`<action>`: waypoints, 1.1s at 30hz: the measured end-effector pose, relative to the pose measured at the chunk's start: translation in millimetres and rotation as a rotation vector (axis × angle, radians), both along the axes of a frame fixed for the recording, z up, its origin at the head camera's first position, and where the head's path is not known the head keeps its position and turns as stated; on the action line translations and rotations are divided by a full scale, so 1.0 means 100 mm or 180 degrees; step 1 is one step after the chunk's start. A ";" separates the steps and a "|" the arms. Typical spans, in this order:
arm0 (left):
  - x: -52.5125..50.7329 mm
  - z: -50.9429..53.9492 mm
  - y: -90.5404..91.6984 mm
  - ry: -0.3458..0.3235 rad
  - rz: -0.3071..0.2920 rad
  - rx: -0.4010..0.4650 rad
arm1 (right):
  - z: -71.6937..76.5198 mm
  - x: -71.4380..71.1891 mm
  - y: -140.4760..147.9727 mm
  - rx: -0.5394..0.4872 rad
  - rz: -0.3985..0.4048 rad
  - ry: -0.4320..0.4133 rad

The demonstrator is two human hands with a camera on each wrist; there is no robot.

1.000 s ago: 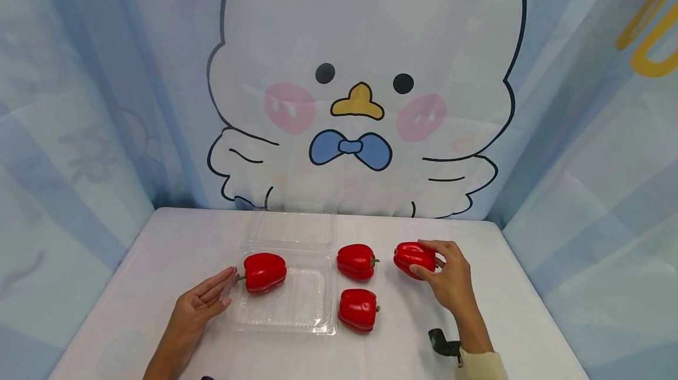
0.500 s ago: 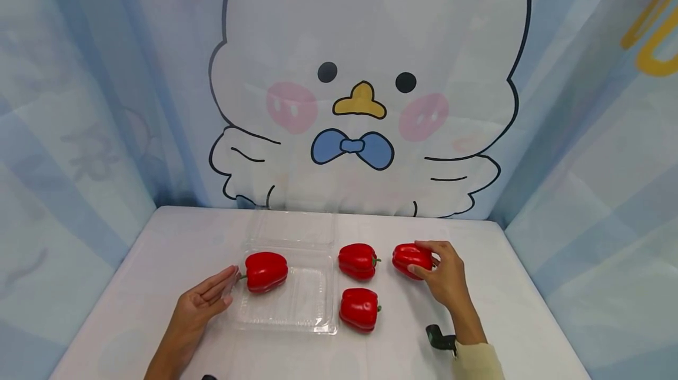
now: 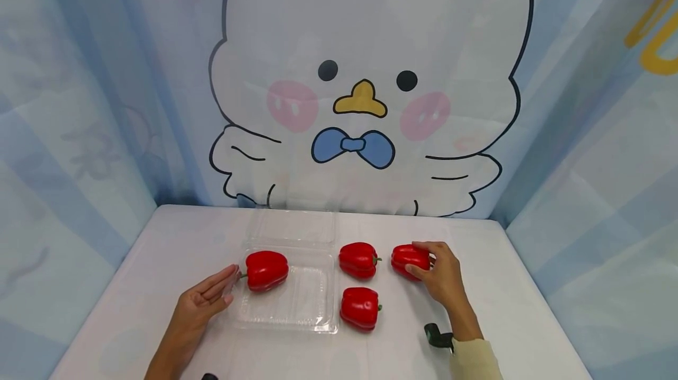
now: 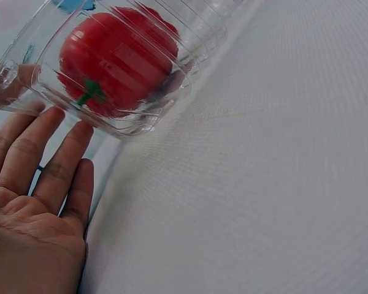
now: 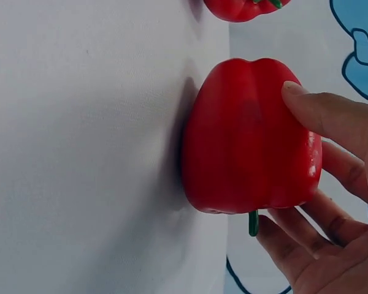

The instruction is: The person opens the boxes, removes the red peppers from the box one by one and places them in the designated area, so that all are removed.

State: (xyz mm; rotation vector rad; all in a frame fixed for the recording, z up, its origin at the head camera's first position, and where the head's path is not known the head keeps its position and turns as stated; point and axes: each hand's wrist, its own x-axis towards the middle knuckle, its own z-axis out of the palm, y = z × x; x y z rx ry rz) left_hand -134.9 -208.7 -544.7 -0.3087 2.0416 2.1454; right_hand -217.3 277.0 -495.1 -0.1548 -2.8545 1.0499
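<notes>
My right hand (image 3: 445, 277) holds a red bell pepper (image 3: 410, 261) between thumb and fingers at the right of the table; in the right wrist view the thumb lies on the side of this pepper (image 5: 248, 138), its green stem pointing toward the palm side. My left hand (image 3: 198, 306), fingers extended, touches the left edge of a clear plastic container (image 3: 304, 303). Inside that container, on its left side, lies another red pepper (image 3: 266, 271). The left wrist view shows fingertips of the left hand (image 4: 40, 177) at the clear wall, close to the pepper's stem (image 4: 92, 92).
Two more red peppers, one farther back (image 3: 358, 260) and one nearer (image 3: 359, 309), lie just right of the container. Its clear lid (image 3: 291, 226) is folded back toward the curtain (image 3: 360, 180). Curtains also stand on both sides of the white table (image 3: 392, 350).
My right hand and its pepper have shifted slightly left. The left hand keeps its place at the container, and the other peppers have not moved.
</notes>
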 end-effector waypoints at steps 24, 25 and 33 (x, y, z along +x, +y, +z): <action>0.00 0.04 0.01 0.0007 -0.0008 0.0012 | 0.38 0.09 -0.17 0.0085 0.0062 0.0329; 0.00 0.04 0.01 0.0003 -0.0005 0.0018 | 0.41 0.10 -0.19 0.0082 0.0073 0.0383; 0.01 0.04 0.02 0.0004 0.0015 0.0010 | 0.66 0.24 -0.37 -0.0017 0.0244 0.0820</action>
